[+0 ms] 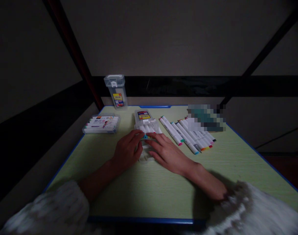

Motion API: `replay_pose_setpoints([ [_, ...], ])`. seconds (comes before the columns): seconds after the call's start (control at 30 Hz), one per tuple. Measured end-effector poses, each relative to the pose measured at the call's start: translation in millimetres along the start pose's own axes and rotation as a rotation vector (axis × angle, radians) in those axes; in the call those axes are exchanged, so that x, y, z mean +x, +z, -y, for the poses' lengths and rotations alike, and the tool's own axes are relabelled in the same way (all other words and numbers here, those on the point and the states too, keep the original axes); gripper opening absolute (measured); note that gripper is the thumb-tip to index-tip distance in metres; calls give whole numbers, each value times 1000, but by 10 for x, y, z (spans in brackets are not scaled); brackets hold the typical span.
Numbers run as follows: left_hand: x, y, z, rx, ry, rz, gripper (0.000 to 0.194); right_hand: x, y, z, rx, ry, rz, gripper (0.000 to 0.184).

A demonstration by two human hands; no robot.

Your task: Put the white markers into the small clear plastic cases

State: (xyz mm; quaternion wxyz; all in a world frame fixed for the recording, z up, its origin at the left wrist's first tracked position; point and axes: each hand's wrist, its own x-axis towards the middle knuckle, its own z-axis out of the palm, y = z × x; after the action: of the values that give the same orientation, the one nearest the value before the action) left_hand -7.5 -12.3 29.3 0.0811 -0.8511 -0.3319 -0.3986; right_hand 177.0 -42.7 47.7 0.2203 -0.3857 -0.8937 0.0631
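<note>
A clear plastic marker case lies in the middle of the table, with a labelled part at its far end. White markers lie in it, and coloured ends show between my hands. My left hand curls over the left side, fingertips on the near marker ends and thumb bent beside them. Across from it, my right hand reaches in with its fingers stretched and apart, the fingertips touching the same marker ends. My fingers partly cover the case and these ends.
Several loose white markers with coloured ends lie to the right, by a blurred greenish flat object. A filled marker box lies at the left. An upright clear case stands at the back. The table has blue edges.
</note>
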Motion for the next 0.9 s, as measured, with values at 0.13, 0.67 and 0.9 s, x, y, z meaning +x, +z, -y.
replay_pose_setpoints([
  [0.13,3,-5,-5,11,-3,-1,26,-2,4,-1,-2,3,8,35],
  [0.67,6,2,-3,11,11,-14,26,3,-3,6,-27,9,23,34],
  [0.9,-2,7,9,4,22,-13,27,2,-2,6,-27,5,20,34],
])
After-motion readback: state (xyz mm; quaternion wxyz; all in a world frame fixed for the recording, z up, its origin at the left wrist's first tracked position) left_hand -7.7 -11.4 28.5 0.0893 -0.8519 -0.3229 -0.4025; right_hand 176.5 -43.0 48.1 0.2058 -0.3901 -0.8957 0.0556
